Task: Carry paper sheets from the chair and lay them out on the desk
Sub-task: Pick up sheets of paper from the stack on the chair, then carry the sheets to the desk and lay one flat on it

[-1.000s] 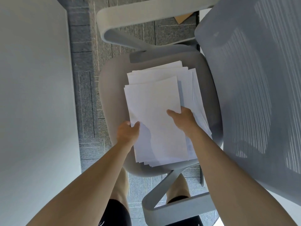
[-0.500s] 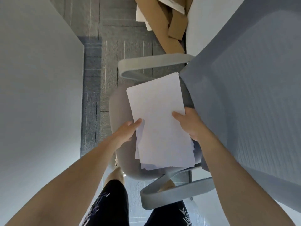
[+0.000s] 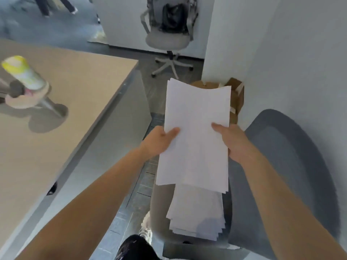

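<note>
I hold a white paper sheet (image 3: 195, 132) in the air above the grey chair (image 3: 285, 166). My left hand (image 3: 159, 141) pinches its left edge with the thumb on top. My right hand (image 3: 231, 141) pinches its right edge the same way. Below the lifted sheet, a stack of white paper (image 3: 197, 214) still lies on the chair seat. The tan desk (image 3: 62, 113) stands to the left, apart from the sheet.
On the desk's far left stand a yellow-and-white canister (image 3: 24, 74) and a metal stand with a round base (image 3: 47, 119). A cardboard box (image 3: 234, 94) sits by the white wall behind the chair. Another office chair (image 3: 169, 40) stands farther back on the grey floor.
The sheet has risen off the stack on the chair, held by both hands. My view has tilted up, so the desk top and the room behind come into sight.
</note>
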A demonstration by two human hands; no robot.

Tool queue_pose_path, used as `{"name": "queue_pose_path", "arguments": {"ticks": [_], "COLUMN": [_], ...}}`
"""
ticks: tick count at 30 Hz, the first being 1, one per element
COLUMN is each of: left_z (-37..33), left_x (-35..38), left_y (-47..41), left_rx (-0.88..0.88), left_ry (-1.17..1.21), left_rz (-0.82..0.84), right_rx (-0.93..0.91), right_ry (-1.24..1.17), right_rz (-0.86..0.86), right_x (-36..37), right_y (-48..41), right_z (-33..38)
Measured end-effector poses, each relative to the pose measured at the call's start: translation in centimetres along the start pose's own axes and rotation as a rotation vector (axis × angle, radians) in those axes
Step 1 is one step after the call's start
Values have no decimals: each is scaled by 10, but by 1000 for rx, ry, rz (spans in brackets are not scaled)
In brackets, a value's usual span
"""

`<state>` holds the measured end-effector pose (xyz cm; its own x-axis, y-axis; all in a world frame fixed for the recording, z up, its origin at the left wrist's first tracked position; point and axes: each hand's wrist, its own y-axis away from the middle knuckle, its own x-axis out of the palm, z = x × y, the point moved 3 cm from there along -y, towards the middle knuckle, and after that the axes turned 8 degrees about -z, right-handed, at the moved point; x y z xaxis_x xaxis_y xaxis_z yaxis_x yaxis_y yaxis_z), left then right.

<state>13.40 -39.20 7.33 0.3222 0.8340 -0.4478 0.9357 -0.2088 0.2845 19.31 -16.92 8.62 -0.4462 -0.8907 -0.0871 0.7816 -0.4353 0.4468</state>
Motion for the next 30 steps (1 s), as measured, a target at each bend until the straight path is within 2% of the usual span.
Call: {"name": "queue_pose_path", "arguments": {"ticks": [7, 14, 18, 26, 30], "left_z": [41, 117, 174, 287, 328], "left_x": [-106, -201, -260, -384, -432], "left_y": [131, 291, 393, 604, 661], "left_rx": [-149, -214, -255, -390, -365], "left_ry": [179, 286, 352, 332, 303], "left_rz": [-377, -654, -851, -1223, -1303], "right_rx": [-20, -94, -127, -326, -394], "right_ry": [121, 235, 327, 389, 427], "right_rz": [408, 707, 920, 1085, 1197], "right_x": [110, 232, 325, 501, 551], "right_y": [62, 183, 273, 504, 574], "right_z": [-3, -36, -59, -127, -135]}}
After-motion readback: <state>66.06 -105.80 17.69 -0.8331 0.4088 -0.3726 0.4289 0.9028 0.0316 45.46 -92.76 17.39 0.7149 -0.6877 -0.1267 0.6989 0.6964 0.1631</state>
